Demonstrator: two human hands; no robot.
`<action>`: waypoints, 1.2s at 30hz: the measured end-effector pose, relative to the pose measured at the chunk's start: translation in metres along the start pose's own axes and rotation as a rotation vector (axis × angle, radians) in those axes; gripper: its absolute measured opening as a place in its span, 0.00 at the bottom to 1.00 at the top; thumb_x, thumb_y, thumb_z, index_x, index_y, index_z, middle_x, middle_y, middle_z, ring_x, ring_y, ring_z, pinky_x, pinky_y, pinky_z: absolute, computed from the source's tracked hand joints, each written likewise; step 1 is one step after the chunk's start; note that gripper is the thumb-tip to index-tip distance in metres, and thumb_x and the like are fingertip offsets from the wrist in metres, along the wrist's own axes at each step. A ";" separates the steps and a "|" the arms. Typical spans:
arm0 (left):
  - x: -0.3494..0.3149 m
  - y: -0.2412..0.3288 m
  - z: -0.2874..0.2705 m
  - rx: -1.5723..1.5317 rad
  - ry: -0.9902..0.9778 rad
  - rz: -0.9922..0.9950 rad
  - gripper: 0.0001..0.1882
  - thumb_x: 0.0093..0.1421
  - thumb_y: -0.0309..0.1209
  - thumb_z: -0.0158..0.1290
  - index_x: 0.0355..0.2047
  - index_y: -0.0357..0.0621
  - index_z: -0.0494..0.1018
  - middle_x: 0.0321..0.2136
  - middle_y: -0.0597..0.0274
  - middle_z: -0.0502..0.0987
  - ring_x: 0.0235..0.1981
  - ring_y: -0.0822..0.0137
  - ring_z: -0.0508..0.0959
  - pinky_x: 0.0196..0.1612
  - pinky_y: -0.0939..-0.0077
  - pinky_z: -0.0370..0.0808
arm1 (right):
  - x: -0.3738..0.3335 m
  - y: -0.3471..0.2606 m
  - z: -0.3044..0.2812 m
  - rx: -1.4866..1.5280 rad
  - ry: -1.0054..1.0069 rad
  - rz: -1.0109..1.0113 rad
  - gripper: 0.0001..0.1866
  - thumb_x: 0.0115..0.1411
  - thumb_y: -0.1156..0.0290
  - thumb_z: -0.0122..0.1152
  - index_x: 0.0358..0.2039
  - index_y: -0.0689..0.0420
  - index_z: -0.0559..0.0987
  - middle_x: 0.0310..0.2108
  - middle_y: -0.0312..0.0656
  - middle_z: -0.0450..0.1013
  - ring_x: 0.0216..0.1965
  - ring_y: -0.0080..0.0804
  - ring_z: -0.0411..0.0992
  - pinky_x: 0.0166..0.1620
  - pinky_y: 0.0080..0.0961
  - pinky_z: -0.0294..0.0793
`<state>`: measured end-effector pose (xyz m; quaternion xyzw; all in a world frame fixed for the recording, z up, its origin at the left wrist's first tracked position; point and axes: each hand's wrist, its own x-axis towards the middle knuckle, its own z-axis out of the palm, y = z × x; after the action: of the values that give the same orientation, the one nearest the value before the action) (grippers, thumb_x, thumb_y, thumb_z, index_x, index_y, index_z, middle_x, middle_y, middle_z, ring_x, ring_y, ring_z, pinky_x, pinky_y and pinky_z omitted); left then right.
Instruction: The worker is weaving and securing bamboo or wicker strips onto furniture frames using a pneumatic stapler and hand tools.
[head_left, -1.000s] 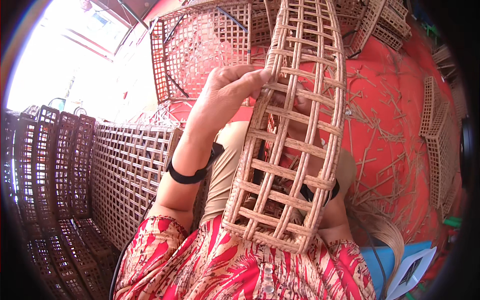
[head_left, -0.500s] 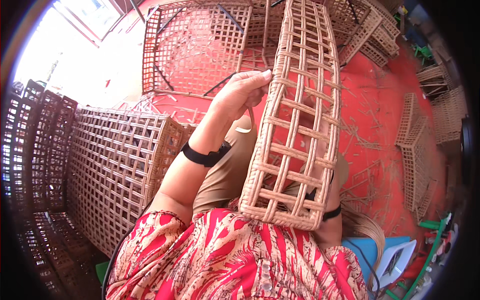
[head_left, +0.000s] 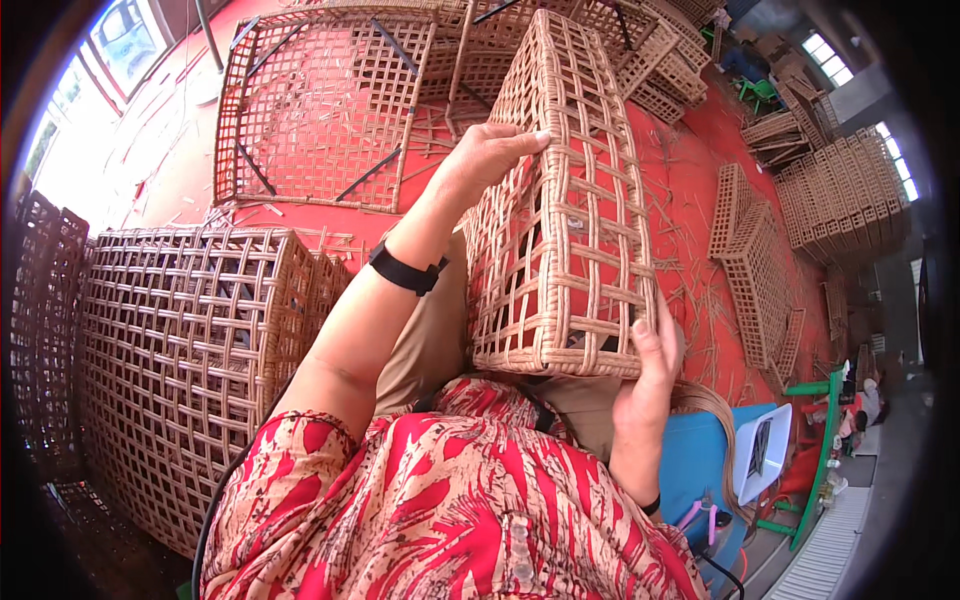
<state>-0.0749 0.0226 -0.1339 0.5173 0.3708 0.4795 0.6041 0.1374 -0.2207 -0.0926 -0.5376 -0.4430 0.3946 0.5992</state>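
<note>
A tan woven basket (head_left: 549, 290), boxy and open-latticed, stands tilted in front of me between my legs, one corner edge facing me. My left hand (head_left: 490, 160) is closed on that edge toward its far end, thumb on top; the fingers are partly hidden. At the near right corner, my right hand (head_left: 652, 365) grips the same basket, its thumb on the rim and the other fingers mostly behind. Beside my right arm, a bundle of long pale strands (head_left: 718, 408) hangs over a blue surface (head_left: 690, 450).
A large brown woven basket (head_left: 180, 330) stands close on my left. Farther off lies a wide woven frame (head_left: 408, 150) with black struts. Woven pieces (head_left: 755, 275) stand at right. On the blue surface are a white tray (head_left: 743, 455) and a pink-handled tool (head_left: 712, 522). Strips litter the red floor (head_left: 690, 235).
The basket has turned, bringing its long left side into view, and its near end has moved away from my chest. My right hand has come out from behind it to the near right corner.
</note>
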 end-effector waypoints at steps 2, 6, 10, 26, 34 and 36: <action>0.003 -0.001 0.000 -0.015 0.016 -0.046 0.16 0.65 0.43 0.63 0.37 0.41 0.83 0.17 0.81 0.65 0.17 0.86 0.57 0.20 0.82 0.52 | -0.003 -0.002 0.007 -0.011 0.136 0.064 0.37 0.64 0.61 0.64 0.67 0.68 0.65 0.57 0.46 0.72 0.58 0.30 0.70 0.64 0.29 0.64; 0.009 -0.002 0.012 -0.054 -0.050 -0.043 0.16 0.64 0.44 0.64 0.36 0.42 0.82 0.16 0.81 0.64 0.17 0.84 0.58 0.20 0.82 0.51 | 0.004 0.008 0.015 0.111 0.354 -0.067 0.26 0.66 0.69 0.60 0.61 0.70 0.71 0.53 0.47 0.75 0.52 0.31 0.74 0.59 0.28 0.72; 0.018 -0.003 0.017 0.033 -0.037 -0.039 0.23 0.62 0.51 0.63 0.29 0.41 0.83 0.16 0.76 0.67 0.18 0.79 0.63 0.22 0.75 0.57 | 0.022 0.022 0.004 0.164 0.431 -0.127 0.18 0.67 0.74 0.53 0.54 0.70 0.76 0.49 0.48 0.76 0.48 0.32 0.76 0.54 0.29 0.78; 0.045 -0.018 0.101 -0.134 -0.054 -0.083 0.16 0.68 0.42 0.58 0.35 0.40 0.79 0.18 0.76 0.63 0.18 0.80 0.60 0.21 0.79 0.56 | 0.204 0.031 -0.175 -0.128 0.492 -0.233 0.15 0.63 0.72 0.66 0.49 0.65 0.81 0.47 0.44 0.81 0.48 0.29 0.78 0.54 0.25 0.76; -0.010 -0.012 0.126 -0.230 -0.023 -0.070 0.15 0.71 0.40 0.54 0.32 0.42 0.77 0.20 0.77 0.66 0.20 0.81 0.61 0.23 0.80 0.58 | 0.286 0.035 -0.236 -0.156 0.161 -0.190 0.19 0.62 0.73 0.69 0.52 0.64 0.80 0.47 0.43 0.81 0.51 0.29 0.79 0.58 0.25 0.75; -0.025 -0.014 0.130 -0.232 -0.001 -0.081 0.14 0.71 0.39 0.53 0.34 0.42 0.77 0.22 0.77 0.69 0.21 0.83 0.62 0.24 0.82 0.60 | 0.298 0.032 -0.240 -0.204 0.080 -0.231 0.18 0.62 0.74 0.68 0.52 0.65 0.79 0.48 0.43 0.81 0.51 0.29 0.79 0.59 0.25 0.75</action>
<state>0.0442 -0.0367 -0.1246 0.4288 0.3331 0.4941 0.6790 0.4547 -0.0047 -0.0994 -0.5566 -0.5152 0.2543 0.6000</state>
